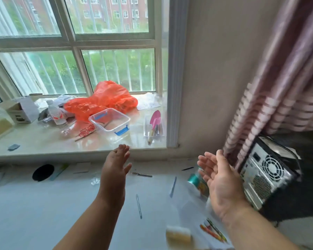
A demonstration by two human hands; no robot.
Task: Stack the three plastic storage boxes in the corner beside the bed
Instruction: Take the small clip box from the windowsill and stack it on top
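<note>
Both hands reach forward with fingers spread and nothing in them. The left hand [116, 165] shows its back, fingertips near the front edge of the windowsill [43, 141]; the right hand [219, 179] turns its palm inward at about 3 o'clock from the left one.

One clear plastic storage box [109, 121] with blue latches sits lidless on the sill at 12 o'clock from the left hand, apart from it. Touching or just behind the box, at 11 o'clock, lies an orange plastic bag [105, 98]. A water bottle [56, 114] stands at the box's 9 o'clock, and a clear holder with a pink trowel [154, 123] stands at its 3 o'clock.

Right of the right hand, a computer case [266, 174] leans under a pink curtain [278, 78]. Pens and what may be a can, blurred, lie on the pale surface below.
</note>
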